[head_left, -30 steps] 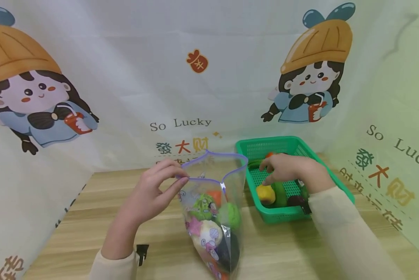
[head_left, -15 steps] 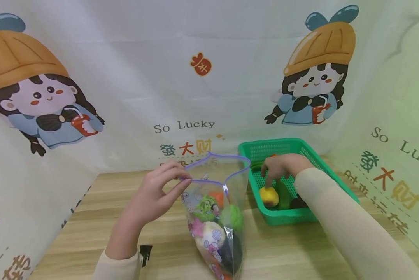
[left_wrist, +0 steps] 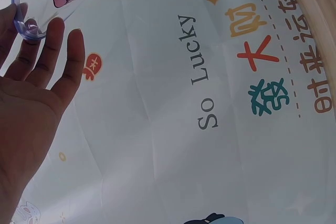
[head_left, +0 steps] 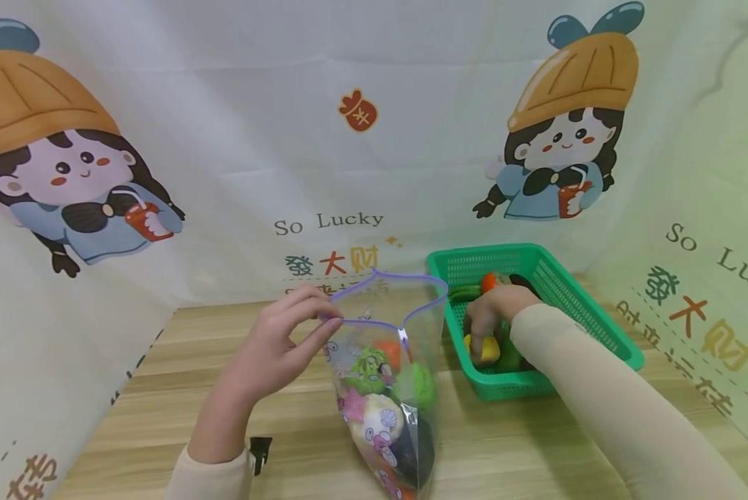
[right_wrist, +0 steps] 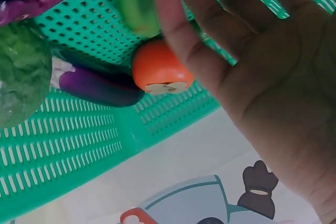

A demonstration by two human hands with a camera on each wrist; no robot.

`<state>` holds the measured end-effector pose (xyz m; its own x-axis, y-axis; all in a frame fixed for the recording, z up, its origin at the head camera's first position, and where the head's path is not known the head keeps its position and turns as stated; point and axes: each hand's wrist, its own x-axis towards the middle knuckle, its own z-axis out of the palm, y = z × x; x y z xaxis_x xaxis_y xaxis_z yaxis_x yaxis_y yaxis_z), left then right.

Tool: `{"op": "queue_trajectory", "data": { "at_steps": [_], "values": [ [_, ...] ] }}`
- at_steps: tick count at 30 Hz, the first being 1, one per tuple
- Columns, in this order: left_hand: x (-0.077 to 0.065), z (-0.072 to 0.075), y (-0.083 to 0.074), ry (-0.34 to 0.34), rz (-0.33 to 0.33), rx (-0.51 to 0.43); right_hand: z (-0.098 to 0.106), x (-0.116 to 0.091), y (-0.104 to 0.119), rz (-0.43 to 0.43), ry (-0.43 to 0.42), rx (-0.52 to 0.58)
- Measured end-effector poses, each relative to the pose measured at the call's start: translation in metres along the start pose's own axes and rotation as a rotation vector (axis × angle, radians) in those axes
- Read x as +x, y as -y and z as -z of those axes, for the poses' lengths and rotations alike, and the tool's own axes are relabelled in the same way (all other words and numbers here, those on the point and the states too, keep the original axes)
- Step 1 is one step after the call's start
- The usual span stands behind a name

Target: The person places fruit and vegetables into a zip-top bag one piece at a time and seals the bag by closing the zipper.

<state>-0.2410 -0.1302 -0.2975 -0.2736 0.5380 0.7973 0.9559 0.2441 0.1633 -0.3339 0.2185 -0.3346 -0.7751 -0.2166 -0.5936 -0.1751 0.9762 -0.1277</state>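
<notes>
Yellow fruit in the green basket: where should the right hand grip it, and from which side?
I'd bring the right hand in from above and grip the yellow fruit around its rounded flanks: it sits low in the basket, and in the head view a green vegetable crowds its right side.

The bag (head_left: 374,323) stood on the table (head_left: 298,444), vegetables (head_left: 422,387) inside it. The left hand (head_left: 280,347) was at the left side of its rim. To the bag's right and slightly farther back, the basket (head_left: 524,383) sat before the hanging cloth (head_left: 236,139). The right hand (head_left: 495,312) was in the basket, at a fruit (head_left: 487,351) near its left front corner. At the basket's far end lay a persimmon (right_wrist: 163,69), an eggplant (right_wrist: 97,85) beside it.
</notes>
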Motion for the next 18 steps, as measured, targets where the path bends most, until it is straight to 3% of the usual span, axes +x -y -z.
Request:
{"op": "queue_trajectory", "data": {
  "at_steps": [11,18],
  "values": [
    [0.000,0.003,-0.001,0.012,0.004,0.008,0.003,0.001,-0.012,0.055,-0.023,0.179],
    [0.000,0.002,0.000,0.007,-0.004,0.006,0.024,-0.010,-0.014,0.093,-0.150,0.077]
  ]
}}
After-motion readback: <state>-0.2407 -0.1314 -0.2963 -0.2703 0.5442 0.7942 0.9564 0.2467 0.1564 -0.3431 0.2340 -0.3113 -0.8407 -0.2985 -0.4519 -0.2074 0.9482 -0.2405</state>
